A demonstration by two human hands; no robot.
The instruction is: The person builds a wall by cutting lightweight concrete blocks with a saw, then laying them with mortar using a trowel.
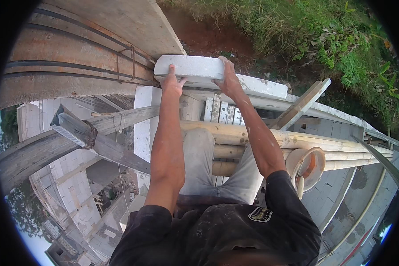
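Block point(191, 66), likely stiff, weighty and chip-prone, is grasped by the fingers point(228, 64) of left hand point(172, 84) and right hand point(230, 82), best held near both ends.

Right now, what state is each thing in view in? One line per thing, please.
White block: gripped by both hands; whether its weight rests below is unclear
Left hand: closed on the block's left part, thumb against it
Right hand: closed on its right end
Bucket: open-topped, contents unclear
Bamboo poles: lying side by side
Wooden plank: slanted
Steel bars: exposed
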